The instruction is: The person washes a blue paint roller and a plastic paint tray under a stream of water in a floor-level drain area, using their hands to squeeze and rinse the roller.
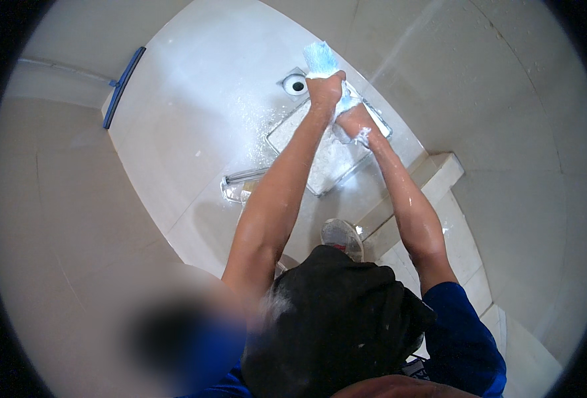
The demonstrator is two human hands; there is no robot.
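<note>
Pale floor point(194, 139), above it a crumpled light-blue cloth point(320, 60), frothy white in patches, tight in both hands point(325, 89)

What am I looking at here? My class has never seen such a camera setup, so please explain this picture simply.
There is no machine: someone is working bare-handed, seen from above by a fisheye camera worn on the head, which bends straight edges. The left hand grips a foamy blue cloth; the right hand is at its lower part, its grip hard to make out. Beneath them, a white, metal-edged rectangular panel lies on the pale floor, near a round drain. A blue squeegee is toward the picture's left.
</note>
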